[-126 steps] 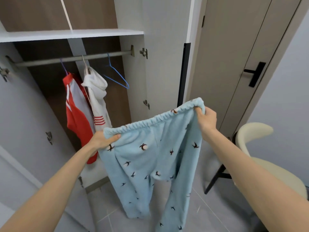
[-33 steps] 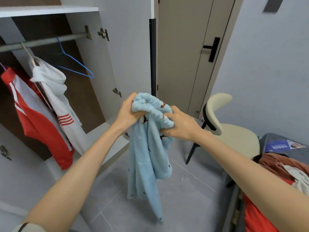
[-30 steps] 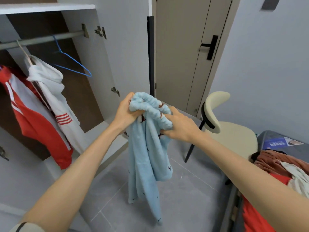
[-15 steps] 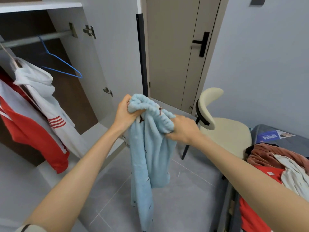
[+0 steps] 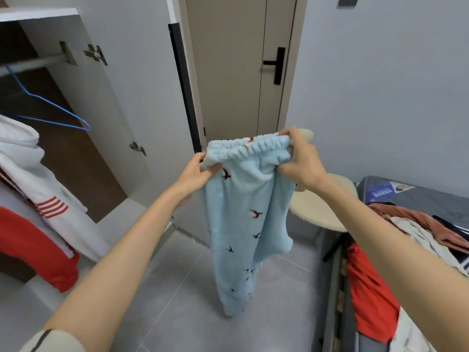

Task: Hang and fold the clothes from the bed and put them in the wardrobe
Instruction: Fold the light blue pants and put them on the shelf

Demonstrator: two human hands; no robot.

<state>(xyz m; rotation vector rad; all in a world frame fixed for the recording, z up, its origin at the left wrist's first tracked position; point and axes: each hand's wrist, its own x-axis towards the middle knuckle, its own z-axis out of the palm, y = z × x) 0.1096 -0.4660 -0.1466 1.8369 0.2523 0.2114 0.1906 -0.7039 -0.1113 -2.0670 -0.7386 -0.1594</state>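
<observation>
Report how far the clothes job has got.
Done: a white hoodie and red jacket hang in the wardrobe. In hand: left hand and right hand hold the blue trousers by the waistband. Left: a pile of clothes on the bed.

left hand + right hand | grip waistband | blue trousers hanging

Both bare arms are stretching forward, hands apart; the left hand and the right hand are each pinching, fingers curled, one end of the waistband of the blue trousers.
</observation>
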